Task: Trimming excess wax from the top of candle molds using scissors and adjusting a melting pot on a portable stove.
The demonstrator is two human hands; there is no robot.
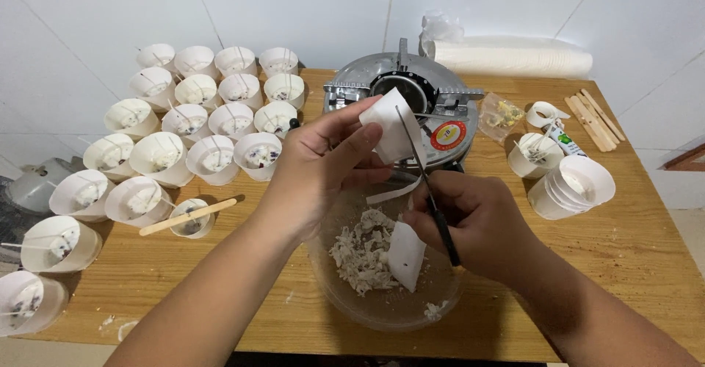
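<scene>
Head camera: your left hand [323, 165] pinches a white paper cup [393, 128] while your right hand [470, 224] grips black scissors [429, 191] cutting it, above a clear plastic bowl [382, 304] of crumbled wax on the wooden bench [631, 249].

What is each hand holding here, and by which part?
Left hand pinches a white paper cup by its upper edge. Right hand grips scissors by the handles, blades at the cup, over the clear bowl.
</scene>
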